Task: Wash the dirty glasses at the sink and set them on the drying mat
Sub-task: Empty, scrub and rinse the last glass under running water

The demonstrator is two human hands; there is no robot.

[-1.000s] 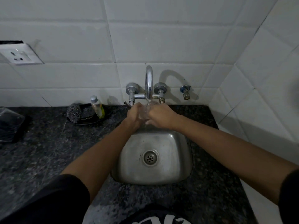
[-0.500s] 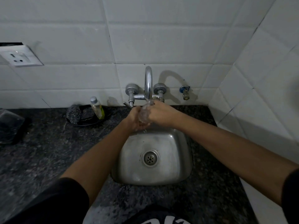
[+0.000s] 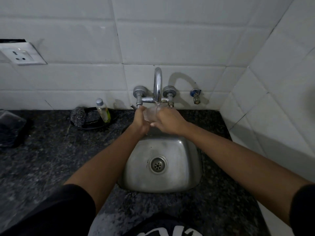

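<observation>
**Glass held under the tap**

While water runs from the tap, a glass is gripped by curled fingers of both the left hand and right hand, at the sink's 12 o'clock edge.

Most of the clear glass is hidden between the left hand and right hand; its base cannot be seen. A dark, blurred object on the worktop is cut by the left edge.
</observation>
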